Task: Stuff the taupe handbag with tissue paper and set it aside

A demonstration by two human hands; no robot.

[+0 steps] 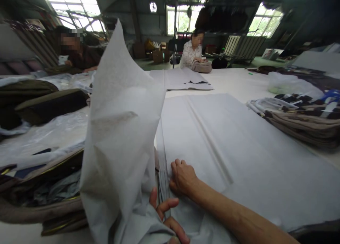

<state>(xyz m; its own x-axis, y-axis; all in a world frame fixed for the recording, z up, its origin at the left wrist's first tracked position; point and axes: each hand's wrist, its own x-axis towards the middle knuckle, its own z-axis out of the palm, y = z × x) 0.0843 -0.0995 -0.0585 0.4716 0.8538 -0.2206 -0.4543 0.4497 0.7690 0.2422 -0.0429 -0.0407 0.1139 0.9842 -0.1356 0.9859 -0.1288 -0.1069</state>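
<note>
Near centre over the white tabletop (233, 81), a thin pale-grey fabric sheet (119, 113) stands up, looking light, limp, best taken by its edge; left hand (176, 229) fingers splayed beside it, right hand (184, 178) curled on the flat pale-grey stack (255, 148), both grips unclear.

Daylight is shining through three paned windows (183, 20) in a dark wall (156, 26), and a small round opening (153, 7) is glowing between two. Brown boxes (157, 56) are standing on the greenish floor (146, 64) beyond a pale bench (233, 81).

Textile wkshp: cloth pcs (265, 155), ppl (189, 56) @ lg table (236, 81).
</note>
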